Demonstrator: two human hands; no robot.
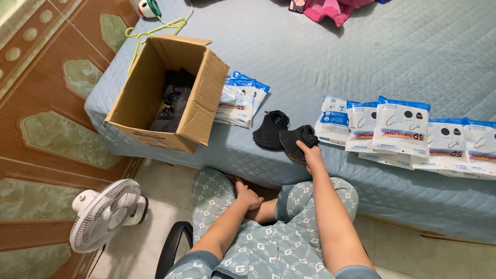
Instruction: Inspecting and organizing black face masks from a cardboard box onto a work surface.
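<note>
My right hand (311, 155) rests at the front edge of a blue quilted bed (330, 57), gripping a stack of black face masks (297, 139). A second pile of black masks (269, 129) lies just to its left on the bed. My left hand (247, 196) sits down between my knees, fingers curled on my leg, holding nothing I can see. To the right of my right hand lies a row of several white-and-blue mask packets (400, 132). Further left, a small stack of the same packets (238, 101) leans against an open cardboard box (199, 111).
The cardboard box holds more black masks (173, 101) and sits at the bed's left corner. A green hanger (150, 32) and tape roll (150, 8) lie behind it. Pink cloth (330, 9) is at the far edge. A white fan (106, 214) stands on the floor, left.
</note>
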